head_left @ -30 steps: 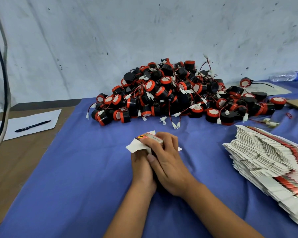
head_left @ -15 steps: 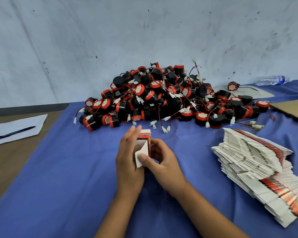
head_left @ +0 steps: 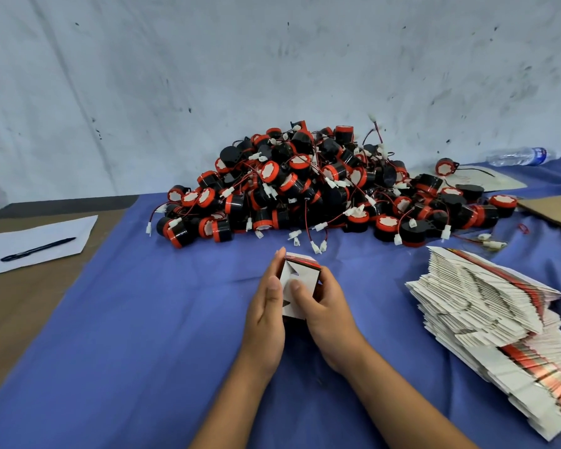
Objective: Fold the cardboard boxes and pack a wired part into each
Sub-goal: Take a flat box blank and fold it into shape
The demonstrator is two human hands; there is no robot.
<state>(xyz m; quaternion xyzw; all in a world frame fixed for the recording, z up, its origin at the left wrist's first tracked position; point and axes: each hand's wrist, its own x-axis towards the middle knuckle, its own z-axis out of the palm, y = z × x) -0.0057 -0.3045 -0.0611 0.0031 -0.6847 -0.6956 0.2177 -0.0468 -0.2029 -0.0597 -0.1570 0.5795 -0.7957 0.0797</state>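
Head camera shows you holding the small box (head_left: pixel 297 290) up off the bench (head_left: pixel 136 351), just in front of the pile of wired parts (head_left: pixel 321 186). Your left hand (head_left: pixel 266 315) lies flat along the box's left side, fingers (head_left: pixel 277 267) straight and together, likely to brace the wall square. Your right hand (head_left: pixel 327 312) curls round the other side, thumb pressing the white flap that faces you, probably to tuck it shut. I judge one end is being closed so a part cannot drop through. The pile sits within reach beyond the box; the stack of flat boxes (head_left: pixel 486 315) lies to the right of the pile's near edge, ready for your right hand.
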